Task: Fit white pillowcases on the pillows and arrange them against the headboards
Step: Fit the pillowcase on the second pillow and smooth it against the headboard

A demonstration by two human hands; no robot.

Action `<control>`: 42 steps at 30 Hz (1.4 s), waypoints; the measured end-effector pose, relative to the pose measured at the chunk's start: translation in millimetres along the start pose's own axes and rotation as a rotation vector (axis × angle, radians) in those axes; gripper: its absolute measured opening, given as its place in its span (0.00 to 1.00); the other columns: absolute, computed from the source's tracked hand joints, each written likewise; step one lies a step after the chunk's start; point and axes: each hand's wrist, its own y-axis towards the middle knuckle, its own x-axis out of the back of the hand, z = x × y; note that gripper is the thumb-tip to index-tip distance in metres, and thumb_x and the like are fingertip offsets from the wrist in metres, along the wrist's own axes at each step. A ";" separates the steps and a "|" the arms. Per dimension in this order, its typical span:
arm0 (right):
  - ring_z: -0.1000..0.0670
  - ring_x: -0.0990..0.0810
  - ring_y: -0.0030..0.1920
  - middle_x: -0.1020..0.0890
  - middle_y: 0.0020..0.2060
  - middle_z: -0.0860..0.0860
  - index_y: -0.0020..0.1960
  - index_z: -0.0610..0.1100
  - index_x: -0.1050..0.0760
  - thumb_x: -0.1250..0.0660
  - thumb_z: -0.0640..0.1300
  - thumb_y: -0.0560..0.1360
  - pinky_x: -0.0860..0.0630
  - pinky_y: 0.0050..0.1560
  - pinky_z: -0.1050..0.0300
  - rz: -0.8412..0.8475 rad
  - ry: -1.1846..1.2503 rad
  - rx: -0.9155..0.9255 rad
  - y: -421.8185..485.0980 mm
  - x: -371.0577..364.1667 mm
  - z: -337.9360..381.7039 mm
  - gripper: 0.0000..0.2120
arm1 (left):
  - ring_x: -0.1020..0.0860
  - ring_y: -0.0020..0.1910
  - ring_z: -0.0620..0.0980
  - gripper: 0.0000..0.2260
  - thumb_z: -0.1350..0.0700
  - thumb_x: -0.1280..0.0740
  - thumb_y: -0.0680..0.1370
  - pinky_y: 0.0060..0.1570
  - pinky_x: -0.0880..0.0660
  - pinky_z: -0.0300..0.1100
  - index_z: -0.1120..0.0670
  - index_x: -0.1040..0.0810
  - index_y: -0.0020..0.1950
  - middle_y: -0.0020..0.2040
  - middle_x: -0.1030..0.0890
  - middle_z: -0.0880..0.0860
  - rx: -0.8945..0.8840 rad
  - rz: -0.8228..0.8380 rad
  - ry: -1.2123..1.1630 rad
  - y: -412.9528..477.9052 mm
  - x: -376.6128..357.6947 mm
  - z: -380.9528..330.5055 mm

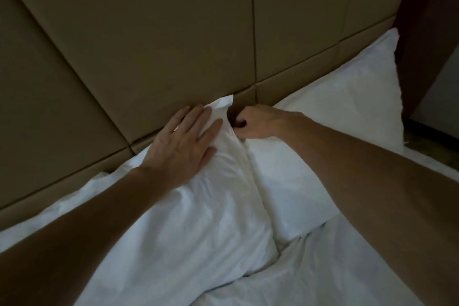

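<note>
Presses left hand (182,143), fingers spread, on wrinkled, puffy white fabric pillow (211,206) against tan padded headboard (149,45); curls right hand (260,123) beside its peaked corner, hold unclear.

Dim, flat light is covering the view. The white pillow (335,112) to the right of the right hand (258,123) is catching the most brightness and taking a bluish cast. The headboard (149,32) above the left hand (183,141) is reading muddy brown. Shadow is pooling between the hands, hiding the right hand's grip. The forearms (372,181) below the hands are looking dark and soft, and the panel seams (253,20) are bowing near the edges.
</note>
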 end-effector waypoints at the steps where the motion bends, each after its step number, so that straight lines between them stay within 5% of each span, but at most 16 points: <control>1: 0.49 0.24 0.40 0.22 0.39 0.52 0.40 0.50 0.25 0.36 0.63 0.75 0.30 0.39 0.54 0.040 0.018 -0.003 -3.1 3.6 0.5 0.17 | 0.33 0.75 0.62 0.24 0.45 0.45 0.84 0.75 0.38 0.58 0.55 0.31 0.77 0.75 0.31 0.63 0.007 -0.010 -0.005 -0.9 0.3 -1.0; 5: 0.49 0.31 0.55 0.26 0.54 0.54 0.62 0.56 0.28 0.31 0.66 0.69 0.31 0.63 0.44 0.062 -0.171 0.028 -5.4 0.9 9.0 0.26 | 0.24 0.62 0.63 0.26 0.44 0.40 0.81 0.57 0.26 0.56 0.54 0.33 0.77 0.67 0.25 0.63 0.092 0.018 -0.065 -3.2 9.4 -6.0; 7: 0.47 0.26 0.61 0.25 0.64 0.53 0.71 0.56 0.33 0.27 0.64 0.67 0.27 0.63 0.45 0.079 0.038 -0.001 -8.9 -7.2 16.7 0.36 | 0.20 0.50 0.61 0.35 0.41 0.33 0.77 0.47 0.24 0.53 0.54 0.38 0.79 0.57 0.22 0.61 0.259 0.087 -0.186 -2.2 19.4 -8.8; 9: 0.47 0.24 0.63 0.25 0.66 0.53 0.75 0.54 0.36 0.25 0.59 0.68 0.25 0.60 0.49 0.080 0.155 0.012 -8.8 -13.4 22.2 0.40 | 0.18 0.49 0.58 0.42 0.38 0.29 0.73 0.46 0.22 0.50 0.54 0.42 0.79 0.55 0.20 0.57 0.410 0.189 -0.308 2.4 28.7 -7.8; 14: 0.49 0.21 0.52 0.22 0.49 0.53 0.60 0.50 0.27 0.24 0.51 0.67 0.22 0.48 0.53 0.130 0.252 0.000 -3.8 -10.6 27.7 0.24 | 0.20 0.54 0.56 0.31 0.35 0.30 0.72 0.46 0.27 0.48 0.52 0.30 0.67 0.57 0.21 0.53 0.526 0.262 -0.382 -0.6 38.2 -1.2; 18: 0.52 0.19 0.49 0.18 0.48 0.54 0.54 0.51 0.21 0.25 0.44 0.68 0.20 0.50 0.53 -0.014 0.412 0.050 -9.6 -0.4 16.9 0.15 | 0.24 0.49 0.59 0.29 0.39 0.23 0.67 0.45 0.27 0.52 0.55 0.25 0.59 0.50 0.23 0.56 0.496 0.063 -0.290 -5.3 32.2 0.6; 24: 0.53 0.19 0.42 0.18 0.39 0.56 0.39 0.54 0.20 0.25 0.42 0.70 0.25 0.42 0.55 -0.239 0.434 0.083 -23.0 12.0 -13.6 0.07 | 0.22 0.45 0.60 0.29 0.42 0.24 0.70 0.44 0.26 0.54 0.56 0.26 0.65 0.48 0.20 0.57 0.464 -0.017 -0.153 -8.0 28.4 -5.3; 30: 0.49 0.20 0.49 0.18 0.43 0.54 0.46 0.53 0.20 0.31 0.47 0.76 0.23 0.54 0.49 -0.774 0.379 -0.240 -24.8 -6.9 -23.3 0.02 | 0.21 0.39 0.58 0.13 0.53 0.25 0.73 0.41 0.27 0.50 0.53 0.20 0.55 0.42 0.20 0.54 0.422 -0.034 -0.206 -7.1 38.7 4.6; 34: 0.45 0.28 0.64 0.24 0.63 0.50 0.69 0.51 0.31 0.28 0.44 0.71 0.31 0.62 0.50 -0.580 -0.023 0.142 -27.2 -8.1 0.0 0.27 | 0.22 0.34 0.59 0.10 0.56 0.25 0.71 0.36 0.30 0.46 0.54 0.21 0.50 0.40 0.21 0.55 0.438 -0.021 -0.187 -12.1 41.4 4.3; 36: 0.46 0.31 0.66 0.27 0.66 0.50 0.72 0.50 0.35 0.28 0.45 0.71 0.33 0.65 0.50 -0.473 -0.150 0.254 -21.4 -7.8 14.3 0.32 | 0.22 0.35 0.59 0.10 0.56 0.25 0.71 0.35 0.32 0.46 0.55 0.22 0.49 0.40 0.21 0.55 0.463 -0.007 -0.193 -10.3 39.6 2.7; 38: 0.46 0.30 0.63 0.26 0.60 0.50 0.67 0.51 0.30 0.29 0.46 0.72 0.34 0.64 0.49 -0.460 -0.167 0.187 -11.4 -5.0 22.1 0.25 | 0.23 0.39 0.58 0.10 0.57 0.27 0.72 0.35 0.32 0.46 0.55 0.23 0.51 0.43 0.23 0.55 0.487 -0.054 -0.175 -7.9 38.0 0.5; 41: 0.47 0.23 0.49 0.22 0.41 0.52 0.46 0.51 0.21 0.33 0.47 0.76 0.29 0.53 0.51 -0.600 0.026 0.002 -2.5 2.6 32.9 0.03 | 0.26 0.48 0.59 0.18 0.60 0.31 0.74 0.44 0.27 0.53 0.56 0.25 0.63 0.54 0.24 0.58 0.385 -0.182 -0.121 -5.3 40.6 -9.5; 42: 0.48 0.22 0.44 0.21 0.37 0.53 0.41 0.50 0.22 0.34 0.49 0.77 0.27 0.49 0.53 -0.684 0.202 -0.089 -0.4 4.1 34.0 0.07 | 0.26 0.55 0.60 0.22 0.58 0.33 0.74 0.51 0.27 0.56 0.56 0.27 0.69 0.61 0.25 0.59 0.299 -0.180 -0.120 -4.9 42.5 -13.4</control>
